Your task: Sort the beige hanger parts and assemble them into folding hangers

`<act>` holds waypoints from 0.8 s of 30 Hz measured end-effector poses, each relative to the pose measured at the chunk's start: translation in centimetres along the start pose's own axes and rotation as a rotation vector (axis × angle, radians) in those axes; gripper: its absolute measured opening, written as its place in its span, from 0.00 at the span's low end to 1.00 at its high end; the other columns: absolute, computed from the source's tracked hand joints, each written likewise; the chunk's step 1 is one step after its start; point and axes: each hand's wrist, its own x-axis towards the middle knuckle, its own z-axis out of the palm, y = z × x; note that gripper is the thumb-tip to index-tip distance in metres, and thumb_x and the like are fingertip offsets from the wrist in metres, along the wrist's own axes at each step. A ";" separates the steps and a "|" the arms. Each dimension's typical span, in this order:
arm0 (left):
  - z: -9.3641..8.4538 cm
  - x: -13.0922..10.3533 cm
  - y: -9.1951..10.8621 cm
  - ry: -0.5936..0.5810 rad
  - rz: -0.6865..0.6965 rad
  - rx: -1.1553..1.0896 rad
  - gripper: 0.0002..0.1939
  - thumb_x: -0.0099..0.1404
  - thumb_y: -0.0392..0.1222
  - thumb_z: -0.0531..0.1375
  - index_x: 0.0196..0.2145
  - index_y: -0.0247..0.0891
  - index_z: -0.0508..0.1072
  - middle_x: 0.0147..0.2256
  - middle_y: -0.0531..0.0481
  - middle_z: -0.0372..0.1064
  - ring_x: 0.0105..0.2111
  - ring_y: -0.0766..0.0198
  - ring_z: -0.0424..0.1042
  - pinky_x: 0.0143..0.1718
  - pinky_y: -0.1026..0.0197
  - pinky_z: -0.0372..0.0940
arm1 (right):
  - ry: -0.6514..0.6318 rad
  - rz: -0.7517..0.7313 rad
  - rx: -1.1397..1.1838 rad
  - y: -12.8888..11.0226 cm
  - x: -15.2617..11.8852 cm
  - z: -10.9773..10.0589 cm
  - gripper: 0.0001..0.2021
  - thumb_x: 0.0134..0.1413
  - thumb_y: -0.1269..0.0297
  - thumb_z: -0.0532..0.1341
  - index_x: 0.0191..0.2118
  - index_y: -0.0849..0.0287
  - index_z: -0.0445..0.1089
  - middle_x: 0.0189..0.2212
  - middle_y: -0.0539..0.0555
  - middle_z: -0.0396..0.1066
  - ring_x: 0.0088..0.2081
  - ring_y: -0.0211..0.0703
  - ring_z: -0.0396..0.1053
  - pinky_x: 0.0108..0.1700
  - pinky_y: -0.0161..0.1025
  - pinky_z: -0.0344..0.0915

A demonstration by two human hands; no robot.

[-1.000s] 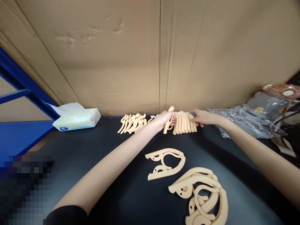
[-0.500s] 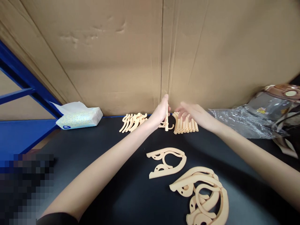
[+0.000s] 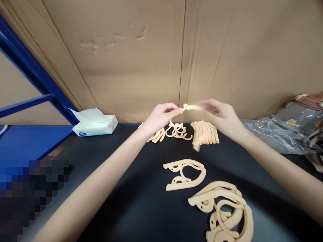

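My left hand (image 3: 164, 116) pinches a beige plastic hanger part (image 3: 185, 107) above the back of the table; a curved bit of it shows below the fingers. Facing it from the right, my right hand (image 3: 219, 112) has its fingers bent round a hanger arm (image 3: 196, 147), smeared by motion, whose lower end points down to the left. The two held parts meet or overlap between my hands; whether they are joined I cannot tell. Under the hands lie a heap of hanger hooks (image 3: 178, 131), a row of hanger arms (image 3: 208, 132) and more curved arms (image 3: 158, 135) partly behind my left wrist.
One folded hanger (image 3: 196, 183) lies mid-table, with a pile of folded hangers (image 3: 248, 218) nearer on the right. A tissue pack (image 3: 96, 125) stands back left by a blue frame (image 3: 42, 80). Clear plastic wrap (image 3: 267, 134) and a bag lie right. Cardboard (image 3: 131, 67) walls the back.
My right hand has taken a hanger arm from the row and come up towards the left hand. My left hand has turned its upright part flatter. The view has shifted slightly left.
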 end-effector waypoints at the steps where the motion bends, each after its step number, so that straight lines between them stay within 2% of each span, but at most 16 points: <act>1: 0.2 0.0 -0.2 -0.045 0.008 0.046 0.14 0.66 0.48 0.55 0.31 0.35 0.72 0.25 0.54 0.60 0.22 0.72 0.54 0.22 0.68 0.50 | 0.037 -0.073 -0.176 0.0 -0.1 0.1 0.15 0.59 0.60 0.55 0.47 0.59 0.71 0.34 0.55 0.74 0.33 0.42 0.69 0.33 0.37 0.61; 4: 1.4 -0.1 -0.6 -0.149 0.035 0.186 0.19 0.70 0.50 0.47 0.29 0.36 0.68 0.21 0.56 0.55 0.19 0.71 0.53 0.21 0.67 0.50 | 0.064 -0.240 -0.640 0.3 -0.5 0.9 0.15 0.62 0.66 0.49 0.43 0.61 0.72 0.29 0.57 0.73 0.30 0.44 0.68 0.27 0.37 0.51; 7: 3.0 -0.4 -1.0 -0.096 0.077 0.289 0.18 0.72 0.47 0.42 0.30 0.38 0.63 0.24 0.54 0.59 0.23 0.69 0.59 0.25 0.66 0.54 | -0.012 -0.192 -0.781 0.7 -0.5 1.7 0.14 0.58 0.73 0.48 0.41 0.63 0.70 0.26 0.57 0.71 0.24 0.42 0.64 0.24 0.37 0.43; 10: 4.2 -0.7 -1.2 -0.047 0.086 0.398 0.16 0.73 0.45 0.41 0.35 0.38 0.64 0.27 0.52 0.64 0.27 0.65 0.63 0.29 0.63 0.55 | -0.141 -0.040 -0.566 1.0 -0.2 1.6 0.11 0.56 0.74 0.50 0.36 0.62 0.69 0.22 0.55 0.68 0.21 0.39 0.60 0.24 0.36 0.44; 12: 4.7 -0.6 -1.4 -0.061 0.083 0.478 0.14 0.73 0.44 0.42 0.39 0.38 0.65 0.28 0.51 0.66 0.27 0.63 0.65 0.30 0.62 0.55 | -0.234 0.060 -0.332 1.2 0.2 1.0 0.11 0.57 0.72 0.49 0.27 0.61 0.66 0.18 0.51 0.64 0.19 0.37 0.58 0.25 0.35 0.49; 15: 5.4 0.3 -2.0 -0.096 0.056 0.573 0.14 0.72 0.44 0.44 0.41 0.38 0.67 0.30 0.49 0.69 0.30 0.59 0.68 0.32 0.60 0.56 | -0.284 0.283 0.070 1.9 0.7 -0.1 0.15 0.59 0.68 0.49 0.21 0.59 0.60 0.14 0.47 0.58 0.18 0.33 0.55 0.24 0.33 0.52; 17: 5.8 1.5 -2.8 -0.119 0.004 0.617 0.15 0.71 0.44 0.47 0.35 0.37 0.70 0.31 0.47 0.71 0.33 0.58 0.70 0.34 0.59 0.58 | -0.259 0.431 0.329 2.4 0.9 -0.5 0.15 0.59 0.65 0.51 0.22 0.59 0.60 0.15 0.47 0.57 0.18 0.32 0.54 0.22 0.32 0.52; 19: 6.0 2.9 -3.8 -0.139 -0.072 0.649 0.13 0.68 0.43 0.52 0.29 0.36 0.71 0.30 0.46 0.71 0.34 0.57 0.71 0.36 0.59 0.59 | -0.204 0.493 0.491 2.9 1.1 -0.5 0.11 0.56 0.66 0.54 0.23 0.59 0.63 0.17 0.47 0.60 0.19 0.32 0.56 0.22 0.31 0.53; 22: 5.9 4.3 -5.2 -0.130 -0.169 0.669 0.11 0.62 0.44 0.59 0.26 0.34 0.71 0.29 0.45 0.72 0.36 0.55 0.72 0.38 0.57 0.61 | -0.082 0.495 0.664 3.3 1.3 -0.1 0.06 0.52 0.69 0.56 0.26 0.60 0.66 0.21 0.49 0.62 0.21 0.32 0.58 0.22 0.31 0.55; 24: 5.6 4.5 -5.5 -0.090 -0.193 0.652 0.13 0.59 0.48 0.62 0.30 0.33 0.72 0.32 0.43 0.72 0.40 0.52 0.71 0.40 0.55 0.62 | -0.004 0.483 0.755 3.6 1.5 0.0 0.04 0.49 0.69 0.57 0.26 0.60 0.67 0.22 0.50 0.61 0.21 0.33 0.58 0.20 0.31 0.53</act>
